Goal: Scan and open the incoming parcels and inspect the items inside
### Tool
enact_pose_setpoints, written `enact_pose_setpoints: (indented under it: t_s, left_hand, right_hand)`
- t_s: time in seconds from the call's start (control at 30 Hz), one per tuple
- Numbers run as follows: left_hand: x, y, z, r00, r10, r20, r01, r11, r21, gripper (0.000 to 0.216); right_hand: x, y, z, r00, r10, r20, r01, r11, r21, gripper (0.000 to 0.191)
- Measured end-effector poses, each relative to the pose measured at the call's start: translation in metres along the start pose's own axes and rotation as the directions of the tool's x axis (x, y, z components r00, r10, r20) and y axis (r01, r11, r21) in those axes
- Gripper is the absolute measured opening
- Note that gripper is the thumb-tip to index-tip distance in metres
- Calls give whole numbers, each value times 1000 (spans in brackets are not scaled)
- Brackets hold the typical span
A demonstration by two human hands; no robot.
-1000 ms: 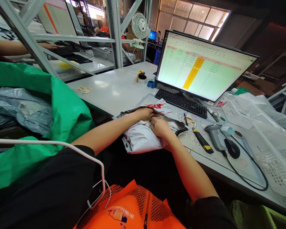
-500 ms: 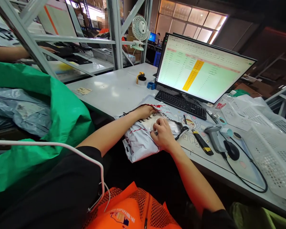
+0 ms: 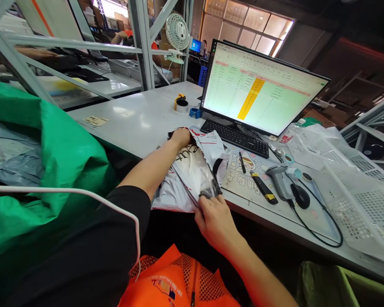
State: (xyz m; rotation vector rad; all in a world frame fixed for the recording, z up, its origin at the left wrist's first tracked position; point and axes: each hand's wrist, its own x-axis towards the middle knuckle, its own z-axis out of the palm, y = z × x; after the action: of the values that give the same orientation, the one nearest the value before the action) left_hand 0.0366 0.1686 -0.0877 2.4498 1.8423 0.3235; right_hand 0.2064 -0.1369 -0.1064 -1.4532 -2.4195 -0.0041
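A white plastic mailing bag [image 3: 176, 194], torn open with its dark lining showing, lies across the desk's front edge. In its opening sits a clear plastic package [image 3: 196, 170] with black lettering on white. My left hand [image 3: 181, 137] reaches into the far end of the bag, its fingers hidden by the raised flap. At the near end, my right hand [image 3: 216, 215] has its fingers closed on the bag's edge. A box cutter [image 3: 264, 187] and a black pen [image 3: 242, 163] lie to the right of the bag.
A monitor [image 3: 259, 89] and keyboard [image 3: 235, 138] stand behind the bag. A barcode scanner [image 3: 280, 183], a mouse [image 3: 300, 196] and white perforated baskets [image 3: 355, 209] are on the right. Tape rolls [image 3: 181, 104] sit farther back. A green sack [image 3: 73, 145] of grey parcels stands left.
My right hand has moved down toward me from the middle of the bag to its near edge. The opening is spread wider and shows more of the package. The camera view has shifted slightly right.
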Motion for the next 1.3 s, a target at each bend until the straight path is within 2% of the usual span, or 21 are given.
enact_pose_setpoints:
  t_s: [0.13, 0.23, 0.3, 0.37, 0.43, 0.47, 0.53, 0.6, 0.67, 0.73, 0.8, 0.93, 1.03, 1.17, 1.3]
  left_hand:
    - [4, 23, -3, 999, 34, 43, -34, 999, 13, 42]
    - [-10, 38, -21, 988, 104, 117, -107, 994, 19, 40]
    - [-35, 43, -37, 972, 137, 191, -147, 988, 37, 36]
    - [-69, 50, -48, 959, 164, 231, -186, 979, 79, 39]
    - [-103, 62, -52, 950, 279, 139, -294, 951, 101, 39]
    - [-116, 71, -51, 917, 359, 173, -377, 922, 83, 35]
    - [-129, 91, -44, 868, 424, 259, -449, 892, 44, 32]
    - [-127, 111, -31, 866, 405, 292, -429, 903, 20, 49]
    - [-114, 126, -16, 904, 322, 280, -341, 940, 23, 81]
    - [-101, 134, -6, 937, 230, 262, -247, 969, 32, 102]
    - [-91, 135, -3, 945, 215, 245, -226, 974, 18, 103]
    - [-79, 122, -19, 922, 309, 233, -309, 950, -37, 60]
    - [-70, 104, -37, 906, 345, 244, -336, 939, -80, 49]
    - [-64, 77, -53, 861, 471, 193, -392, 855, -341, 41]
    - [-86, 55, -63, 911, 405, 74, -282, 744, -605, 43]
  right_hand:
    - [-30, 4, 11, 990, 46, -135, -25, 988, 152, 20]
    - [-36, 24, 11, 981, 73, -179, -30, 973, 230, 15]
    - [-34, 42, 9, 969, 90, -231, -34, 971, 237, 9]
    - [-28, 59, 9, 956, 113, -271, -45, 968, 246, 13]
    - [-20, 68, 10, 950, 112, -291, -34, 965, 261, 11]
    - [-16, 70, 11, 948, 101, -301, -20, 965, 262, 9]
    - [-7, 68, 13, 940, 87, -331, 2, 966, 258, 7]
    - [0, 63, 14, 926, 100, -365, -3, 966, 257, 7]
    - [5, 62, 16, 914, 128, -384, -28, 967, 255, 7]
    - [7, 68, 19, 904, 161, -397, -63, 967, 248, 9]
    - [9, 82, 22, 897, 204, -391, -108, 961, 254, 12]
    - [18, 116, 25, 877, 325, -353, -201, 917, 344, 32]
    - [30, 128, 21, 867, 356, -348, -201, 890, 409, 37]
    - [49, 123, 11, 832, 396, -389, -176, 853, 491, 40]
    - [55, 119, 9, 749, 505, -429, -279, 827, 488, 41]
